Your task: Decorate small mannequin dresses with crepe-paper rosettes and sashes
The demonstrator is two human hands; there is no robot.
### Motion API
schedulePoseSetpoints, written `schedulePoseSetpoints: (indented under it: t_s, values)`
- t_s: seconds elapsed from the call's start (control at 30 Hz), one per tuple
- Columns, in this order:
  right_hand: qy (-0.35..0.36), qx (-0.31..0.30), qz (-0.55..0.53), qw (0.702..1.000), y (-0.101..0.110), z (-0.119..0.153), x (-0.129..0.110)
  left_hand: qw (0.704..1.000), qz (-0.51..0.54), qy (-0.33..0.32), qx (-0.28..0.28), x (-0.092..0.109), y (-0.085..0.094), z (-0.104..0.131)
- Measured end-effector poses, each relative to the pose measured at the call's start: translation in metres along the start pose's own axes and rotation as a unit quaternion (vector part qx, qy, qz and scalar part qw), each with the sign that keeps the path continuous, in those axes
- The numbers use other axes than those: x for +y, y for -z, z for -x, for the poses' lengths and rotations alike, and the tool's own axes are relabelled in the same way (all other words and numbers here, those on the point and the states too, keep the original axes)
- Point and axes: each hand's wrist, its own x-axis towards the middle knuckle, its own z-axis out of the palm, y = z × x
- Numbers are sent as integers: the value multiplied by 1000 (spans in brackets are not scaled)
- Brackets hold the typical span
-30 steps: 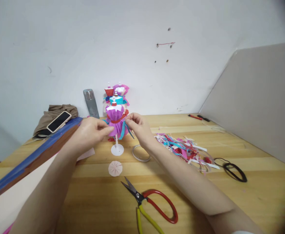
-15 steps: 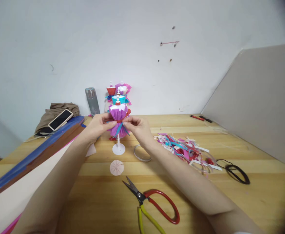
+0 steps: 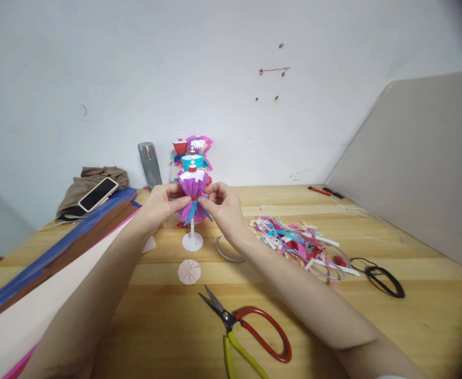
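A miniature dress form (image 3: 192,241) on a round white base stands upright between my hands. It wears a purple crepe-paper dress (image 3: 193,186) with a red waistband and blue ribbon tails (image 3: 192,211) hanging in front. From the left, my left hand (image 3: 163,204) pinches the dress at the waist, thumb in front. My right hand (image 3: 223,205) grips the waist from the right, thumb and forefinger by the ribbon. The fingers behind the dress are hidden. In front of the base lies a pleated pale pink paper disc (image 3: 189,271).
Scissors (image 3: 227,319) with red and yellow handles lie nearest me. Paper scraps (image 3: 294,239), a tape roll (image 3: 231,256) and a black cord loop (image 3: 384,281) are to the right. More dressed forms (image 3: 180,148) and a flask (image 3: 150,164) stand behind. Left are paper sheets (image 3: 52,268) and a phone (image 3: 98,194).
My right fingers have shifted slightly at the waist, and the hand has tilted a little more upright. The dress form's top has moved very slightly right. My left hand keeps its hold.
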Motion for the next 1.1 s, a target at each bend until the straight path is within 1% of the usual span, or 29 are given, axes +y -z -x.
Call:
schedulePoseSetpoints:
  t_s: [0.37,0.63,0.83,0.97,1.1]
  values:
    - [8,9,-34,999,-8,-1,2,999,-29,-22,0,0,-4,0]
    - [20,24,-40,999,-11,0,5,995,-96,-20,-23,2,-3,0]
    - [8,22,-27,999,-11,1,6,990,-142,-17,12,5,-8,0]
    - [6,17,-29,999,-11,1,6,992,-117,-31,33,2,-9,-2]
    - [-8,4,-33,999,-10,1,4,994,-94,-25,44,-2,-8,-4]
